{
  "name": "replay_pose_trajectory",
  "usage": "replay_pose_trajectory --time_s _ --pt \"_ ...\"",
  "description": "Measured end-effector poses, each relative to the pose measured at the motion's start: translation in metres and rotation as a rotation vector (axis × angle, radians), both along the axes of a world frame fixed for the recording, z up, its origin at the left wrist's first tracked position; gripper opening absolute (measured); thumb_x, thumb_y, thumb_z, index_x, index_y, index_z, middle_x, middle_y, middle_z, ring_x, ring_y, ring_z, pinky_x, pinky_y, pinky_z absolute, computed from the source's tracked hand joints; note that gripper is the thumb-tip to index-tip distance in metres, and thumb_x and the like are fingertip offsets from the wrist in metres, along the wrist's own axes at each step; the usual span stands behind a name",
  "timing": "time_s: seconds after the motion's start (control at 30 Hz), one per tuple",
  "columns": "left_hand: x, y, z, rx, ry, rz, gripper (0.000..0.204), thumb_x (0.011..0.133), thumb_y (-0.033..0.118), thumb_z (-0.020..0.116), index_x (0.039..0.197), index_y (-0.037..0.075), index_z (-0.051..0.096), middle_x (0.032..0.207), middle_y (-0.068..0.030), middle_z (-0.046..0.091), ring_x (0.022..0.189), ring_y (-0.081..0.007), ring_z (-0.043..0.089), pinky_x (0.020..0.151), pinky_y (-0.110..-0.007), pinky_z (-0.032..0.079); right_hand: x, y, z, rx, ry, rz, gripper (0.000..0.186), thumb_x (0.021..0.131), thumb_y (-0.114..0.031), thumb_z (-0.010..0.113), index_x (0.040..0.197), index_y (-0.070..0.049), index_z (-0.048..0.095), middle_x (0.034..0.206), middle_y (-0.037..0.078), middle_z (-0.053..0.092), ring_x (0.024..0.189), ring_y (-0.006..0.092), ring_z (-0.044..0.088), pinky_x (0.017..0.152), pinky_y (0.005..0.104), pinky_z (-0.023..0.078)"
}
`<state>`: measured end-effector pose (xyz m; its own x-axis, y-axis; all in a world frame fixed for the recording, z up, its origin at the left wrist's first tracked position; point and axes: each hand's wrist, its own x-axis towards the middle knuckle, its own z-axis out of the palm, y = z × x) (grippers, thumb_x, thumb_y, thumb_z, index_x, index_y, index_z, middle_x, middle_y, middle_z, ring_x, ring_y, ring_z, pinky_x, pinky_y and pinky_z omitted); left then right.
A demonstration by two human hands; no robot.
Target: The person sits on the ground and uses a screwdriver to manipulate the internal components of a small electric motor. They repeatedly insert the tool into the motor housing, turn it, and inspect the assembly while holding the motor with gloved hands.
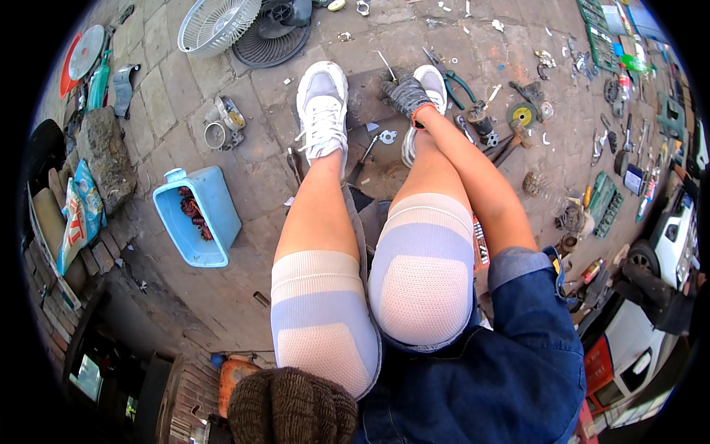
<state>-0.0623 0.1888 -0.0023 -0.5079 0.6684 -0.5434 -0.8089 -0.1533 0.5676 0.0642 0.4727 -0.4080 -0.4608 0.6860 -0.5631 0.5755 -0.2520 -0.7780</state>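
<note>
My right hand point(405, 96), in a dark grey glove with an orange cuff, is down on the ground by my right shoe point(432, 85). Its fingers are curled, and a thin rod-like tool point(387, 66) sticks up from them; its exact kind is hard to make out. Pliers with teal handles point(460, 83) lie spread just right of that shoe. Between my feet are a screwdriver-like tool point(362, 163) and a small metal plate with holes point(387, 137). My left hand does not show. Brown ribbed knitwear point(292, 407) fills part of the lower edge.
At left stands a light blue bin point(231, 214) holding reddish-brown coils point(194, 211). A grey fan grille point(214, 29) and a black fan point(277, 37) lie ahead. To the right are a hammer point(521, 135), a yellow-centred disc point(522, 115), a green socket case point(605, 203) and scattered parts.
</note>
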Motion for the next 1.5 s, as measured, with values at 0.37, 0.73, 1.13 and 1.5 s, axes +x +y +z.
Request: replay_pose_trajectory --time_s 0.37,0.73,1.13,1.5 --pt "0.000 0.002 0.001 -0.018 0.001 -0.020 0.049 0.074 0.009 0.064 0.118 0.001 0.043 0.109 -0.0152 0.052 0.072 -0.0162 0.056 0.056 -0.026 0.047 0.008 -0.006 0.020 -0.314 0.448 -0.317 0.020 0.084 -0.012 0.050 0.102 -0.004 0.052 0.089 0.008 0.057 0.067 0.0193 0.058 0.062 0.0302 0.049" --pt "0.010 0.000 0.007 -0.023 0.044 -0.099 0.050 0.074 0.007 0.063 0.119 0.000 0.042 0.110 -0.0160 0.052 0.077 -0.0183 0.057 0.060 -0.028 0.048 0.030 -0.014 0.113 0.009 0.432 -0.619 0.018 0.085 -0.012 0.049 0.101 -0.008 0.056 0.075 0.001 0.059 0.048 0.0049 0.044 0.040 0.0177 0.035" --pt "0.047 -0.013 0.045 0.217 0.020 -0.328 0.049 0.072 0.003 0.064 0.116 -0.003 0.044 0.103 -0.0163 0.056 0.081 -0.0195 0.058 0.062 -0.029 0.049 0.093 -0.152 0.391 0.317 0.416 -0.343 0.033 0.087 -0.022 0.045 0.112 -0.002 0.053 0.076 0.001 0.061 0.057 0.0040 0.049 0.046 0.0161 0.033" --pt "0.059 -0.104 0.068 0.218 0.241 -0.346 0.048 0.070 0.002 0.066 0.114 -0.003 0.048 0.103 -0.0136 0.057 0.086 -0.0157 0.057 0.064 -0.027 0.051 0.098 -0.262 0.484 0.366 0.409 0.360 0.030 0.075 -0.020 0.059 0.101 -0.007 0.061 0.083 0.008 0.062 0.071 0.0217 0.059 0.064 0.0312 0.045"
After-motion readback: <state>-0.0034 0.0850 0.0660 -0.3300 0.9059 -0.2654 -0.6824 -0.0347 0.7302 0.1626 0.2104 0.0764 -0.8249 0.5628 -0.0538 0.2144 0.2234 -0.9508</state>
